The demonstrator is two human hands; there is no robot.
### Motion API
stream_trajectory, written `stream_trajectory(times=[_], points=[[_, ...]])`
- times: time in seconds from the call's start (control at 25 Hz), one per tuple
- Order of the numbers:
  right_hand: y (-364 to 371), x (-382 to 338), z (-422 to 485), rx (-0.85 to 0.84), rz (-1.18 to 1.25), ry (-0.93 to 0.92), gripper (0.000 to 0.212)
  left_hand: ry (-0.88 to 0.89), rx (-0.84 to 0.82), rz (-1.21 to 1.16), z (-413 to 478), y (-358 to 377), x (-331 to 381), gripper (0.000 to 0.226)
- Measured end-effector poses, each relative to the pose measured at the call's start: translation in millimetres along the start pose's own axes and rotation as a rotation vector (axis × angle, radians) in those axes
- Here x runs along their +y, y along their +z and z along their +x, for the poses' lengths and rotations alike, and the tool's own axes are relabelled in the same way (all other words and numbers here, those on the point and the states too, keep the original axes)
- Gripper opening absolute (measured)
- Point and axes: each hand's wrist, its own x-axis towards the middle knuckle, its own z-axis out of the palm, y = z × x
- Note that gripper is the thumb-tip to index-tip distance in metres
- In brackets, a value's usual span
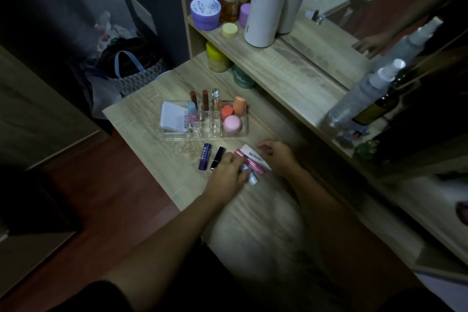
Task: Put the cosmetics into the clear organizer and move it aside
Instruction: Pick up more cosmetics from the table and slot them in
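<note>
Pink tube (249, 162) lies beneath left grip (228, 175) fingertips.

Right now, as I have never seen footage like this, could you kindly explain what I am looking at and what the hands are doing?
This is one picture from a wide-angle camera worn on a person's head, looking down at a wooden vanity table; there is no machine. The clear organizer already holds a white compact, lipsticks and small orange and pink jars. In front of it lie a blue Nivea lip balm and a black lipstick, untouched. The left hand and right hand are gathered on a small bunch of loose cosmetics: a pink lip tube, a white-and-pink lip product and something pale and blurred beneath. Whether either grip is fully closed is unclear. A mirror at the right reflects a hand.
</note>
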Motion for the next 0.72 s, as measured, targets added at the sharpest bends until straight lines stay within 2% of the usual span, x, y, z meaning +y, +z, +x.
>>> stream_trajectory(times=[0.16, 0.28, 0.48, 0.72], points=[[11.4, 11.3, 0.7, 0.001, 0.05, 0.038, 0.025, -0.227, 0.121, -0.119, 13.8, 20.1, 16.1, 0.052], [13.7, 15.1, 0.2, -0.003, 0.08, 0.045, 0.023, -0.319, 0.104, -0.078, 24.9, 23.7, 17.3, 0.058], [7.8, 21.5, 0.4, -0.023, 0.114, 0.062, 0.029, -0.349, 0.062, -0.069, 28.7, 24.1, 19.4, 0.053], [2.2, 4.0, 8.9, -0.025, 0.173, 0.014, 0.028, -0.332, 0.204, -0.059, 31.8, -2.0, 14.4, 0.052]])
